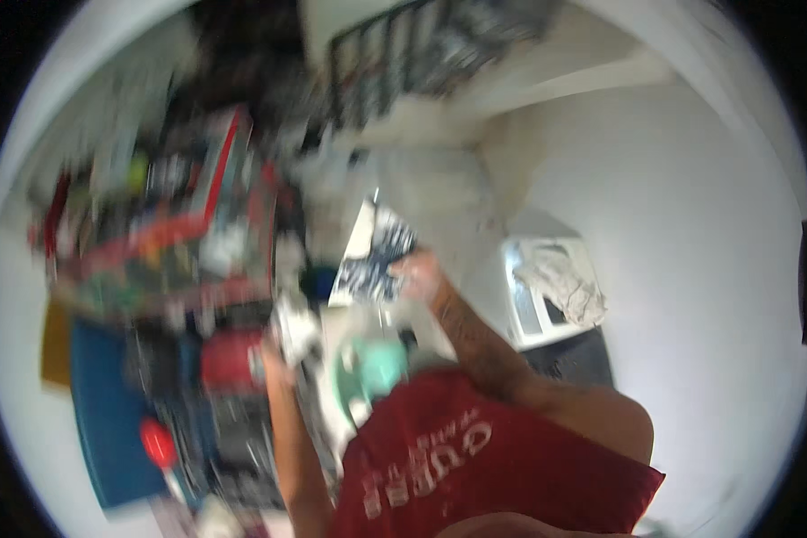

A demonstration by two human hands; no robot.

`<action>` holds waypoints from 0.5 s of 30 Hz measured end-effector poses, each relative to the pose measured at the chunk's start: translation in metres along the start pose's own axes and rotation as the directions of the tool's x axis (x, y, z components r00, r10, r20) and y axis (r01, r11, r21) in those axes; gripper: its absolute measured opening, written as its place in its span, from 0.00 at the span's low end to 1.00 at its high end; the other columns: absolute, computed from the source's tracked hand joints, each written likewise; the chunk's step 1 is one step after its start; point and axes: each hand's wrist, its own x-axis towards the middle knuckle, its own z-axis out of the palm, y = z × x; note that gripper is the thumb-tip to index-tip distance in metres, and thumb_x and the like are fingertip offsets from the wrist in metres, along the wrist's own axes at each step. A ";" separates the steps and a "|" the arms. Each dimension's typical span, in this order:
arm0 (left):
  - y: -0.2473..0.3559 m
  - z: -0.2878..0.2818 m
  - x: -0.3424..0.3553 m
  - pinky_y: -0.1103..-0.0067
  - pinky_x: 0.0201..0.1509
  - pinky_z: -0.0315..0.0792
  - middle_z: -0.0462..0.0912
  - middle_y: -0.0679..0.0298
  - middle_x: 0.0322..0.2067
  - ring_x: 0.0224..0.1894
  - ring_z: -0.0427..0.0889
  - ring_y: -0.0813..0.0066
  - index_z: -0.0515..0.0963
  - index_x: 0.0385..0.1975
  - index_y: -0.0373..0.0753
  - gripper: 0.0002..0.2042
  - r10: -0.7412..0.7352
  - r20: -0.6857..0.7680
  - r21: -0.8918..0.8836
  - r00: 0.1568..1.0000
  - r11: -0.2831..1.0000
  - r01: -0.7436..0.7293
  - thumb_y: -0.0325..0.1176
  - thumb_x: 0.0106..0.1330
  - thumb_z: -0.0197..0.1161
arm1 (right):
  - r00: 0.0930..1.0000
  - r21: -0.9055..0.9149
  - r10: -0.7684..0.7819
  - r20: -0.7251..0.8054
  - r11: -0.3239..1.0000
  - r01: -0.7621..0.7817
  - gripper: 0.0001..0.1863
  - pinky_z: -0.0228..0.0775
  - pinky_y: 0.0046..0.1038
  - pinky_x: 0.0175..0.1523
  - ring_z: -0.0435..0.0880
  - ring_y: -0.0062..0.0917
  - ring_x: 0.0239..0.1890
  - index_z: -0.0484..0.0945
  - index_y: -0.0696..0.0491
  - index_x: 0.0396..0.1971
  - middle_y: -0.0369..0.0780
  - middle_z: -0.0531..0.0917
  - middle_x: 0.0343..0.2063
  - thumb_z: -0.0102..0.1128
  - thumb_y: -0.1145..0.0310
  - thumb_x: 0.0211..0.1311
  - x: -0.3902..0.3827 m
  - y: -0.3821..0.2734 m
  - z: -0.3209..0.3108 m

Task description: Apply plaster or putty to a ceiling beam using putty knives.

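My right hand (419,273) grips the edge of a flat panel (374,255) with a pointed top, pale at its left side and patterned in black and white. Lower and to the left, my left hand (276,351) is closed around a crumpled white cloth-like thing (296,328); motion smears its fingers. Between my forearms, close to my body, sits a mint-green rounded object (372,369) on a whitish surface, partly hidden by my red shirt. Blur hides the finer detail of both held things.
A red-edged glass case (211,197) full of small goods stands at the left. Below it are a blue panel (108,412), a red round thing (159,442) and dark clutter. A beige cloth (560,285) lies on a white frame (520,309) at the right, beside the wall.
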 end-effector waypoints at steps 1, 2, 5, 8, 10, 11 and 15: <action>-0.008 0.007 -0.005 0.72 0.44 0.71 0.73 0.57 0.41 0.41 0.74 0.66 0.65 0.46 0.34 0.18 -0.040 0.038 -0.166 0.998 0.985 0.046 0.35 0.57 0.46 | 1.000 0.264 0.014 0.005 0.965 -0.015 0.14 0.68 0.32 0.45 0.76 0.31 0.35 0.71 0.64 0.34 0.44 0.76 0.33 0.51 0.79 0.43 0.015 -0.025 -0.005; -0.013 0.014 -0.002 0.72 0.44 0.71 0.72 0.57 0.41 0.40 0.74 0.65 0.65 0.45 0.34 0.18 -0.070 -0.094 -0.025 0.993 0.997 0.068 0.34 0.56 0.47 | 0.986 0.293 -0.161 0.039 0.945 0.142 0.14 0.68 0.32 0.45 0.76 0.31 0.35 0.71 0.64 0.34 0.44 0.76 0.33 0.51 0.79 0.43 0.028 -0.057 -0.015; -0.019 0.027 0.011 0.69 0.49 0.66 0.71 0.56 0.42 0.44 0.72 0.63 0.66 0.45 0.34 0.18 -0.209 0.151 -0.131 0.966 0.965 0.229 0.30 0.52 0.42 | 0.909 0.595 -0.416 0.018 0.735 0.325 0.18 0.66 0.33 0.49 0.75 0.34 0.39 0.67 0.65 0.39 0.46 0.75 0.36 0.49 0.79 0.44 0.046 -0.148 -0.027; -0.022 0.032 0.018 0.68 0.51 0.63 0.70 0.56 0.43 0.45 0.70 0.62 0.65 0.45 0.33 0.20 -0.277 0.268 -0.150 0.923 0.934 0.324 0.30 0.49 0.43 | 0.706 0.325 -0.697 -0.123 0.644 0.692 0.13 0.69 0.30 0.44 0.76 0.30 0.36 0.70 0.63 0.34 0.43 0.76 0.33 0.53 0.78 0.43 0.053 -0.243 -0.034; -0.022 0.035 0.017 0.68 0.52 0.63 0.70 0.57 0.43 0.45 0.70 0.62 0.65 0.45 0.33 0.21 -0.259 0.322 -0.158 0.911 0.934 0.321 0.30 0.48 0.44 | 0.657 0.552 -0.753 -0.021 0.540 0.636 0.12 0.69 0.27 0.44 0.77 0.28 0.35 0.73 0.60 0.30 0.42 0.77 0.32 0.58 0.77 0.40 0.049 -0.297 -0.041; -0.021 0.037 0.014 0.69 0.51 0.63 0.71 0.57 0.43 0.45 0.71 0.62 0.65 0.45 0.33 0.21 -0.252 0.275 -0.148 0.928 0.943 0.299 0.30 0.47 0.44 | 0.563 0.306 -0.819 -0.110 0.511 0.803 0.14 0.68 0.26 0.44 0.77 0.28 0.36 0.74 0.58 0.30 0.42 0.78 0.32 0.59 0.77 0.36 0.057 -0.329 -0.035; -0.014 0.048 0.002 0.69 0.49 0.65 0.72 0.57 0.42 0.43 0.72 0.62 0.66 0.45 0.33 0.21 -0.244 0.261 -0.163 0.934 0.942 0.292 0.30 0.47 0.45 | -0.071 -0.841 -0.958 0.277 -0.277 0.464 0.19 0.68 0.24 0.41 0.77 0.28 0.36 0.73 0.58 0.35 0.43 0.77 0.31 0.57 0.77 0.35 0.060 -0.377 -0.034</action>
